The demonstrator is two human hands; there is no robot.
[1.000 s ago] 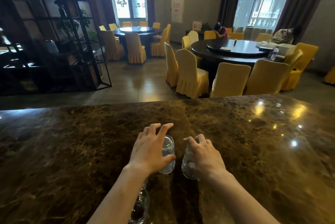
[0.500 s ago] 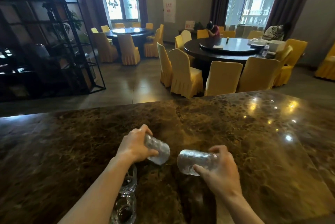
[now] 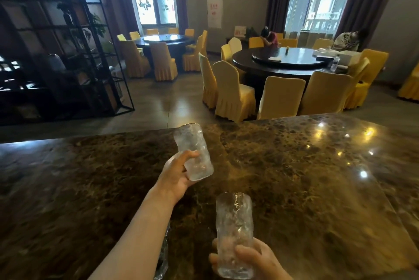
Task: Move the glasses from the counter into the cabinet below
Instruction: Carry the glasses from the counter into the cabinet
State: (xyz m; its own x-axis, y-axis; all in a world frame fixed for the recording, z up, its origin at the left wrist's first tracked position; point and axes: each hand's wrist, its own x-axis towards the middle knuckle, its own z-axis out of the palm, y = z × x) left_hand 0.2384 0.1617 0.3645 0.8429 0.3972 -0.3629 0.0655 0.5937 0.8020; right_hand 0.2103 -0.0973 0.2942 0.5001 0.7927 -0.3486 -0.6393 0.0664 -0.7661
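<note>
Two tall, clear, rippled glasses are lifted above the brown marble counter (image 3: pixel 306 184). My left hand (image 3: pixel 175 176) grips one glass (image 3: pixel 192 148) by its lower end, mouth up and leaning slightly left. Nearer to me, my right hand (image 3: pixel 251 261) is closed around the base of the second glass (image 3: pixel 234 227), which stands upright. A third glass (image 3: pixel 163 257) rests on the counter, mostly hidden behind my left forearm. The cabinet below is out of view.
Beyond the counter's far edge lies a dining room with two round dark tables (image 3: pixel 288 60) ringed by yellow-covered chairs (image 3: pixel 231 96). A black metal shelving frame (image 3: pixel 68 53) stands at the left. Two people sit at the right-hand table.
Both hands have raised their glasses off the counter and turned them from lying sideways to upright. The right hand has drawn back toward me.
</note>
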